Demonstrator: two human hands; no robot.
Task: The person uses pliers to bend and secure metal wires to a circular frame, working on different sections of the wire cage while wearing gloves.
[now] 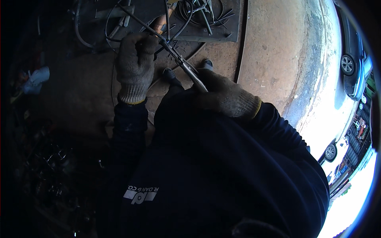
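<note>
My left hand [135,63], in a knitted work glove, is closed around a dark metal rod [139,22], part of a piece made of thin straight and bent rods. My right hand [228,95], gloved too, grips the handles of metal pliers [186,67]. The pliers slant up and left, and their jaws meet the rods where several come together, just right of my left hand. Behind the rods is an orange-brown object [160,25] whose kind I cannot make out.
A dark metal work table [226,33] stands ahead, bearing coiled wire [184,14], clamps and loose rods. My shoes [168,73] are on the brown floor below. A cable lies across that floor. Parked cars [351,59] stand outside at the right; the lower left is dark.
</note>
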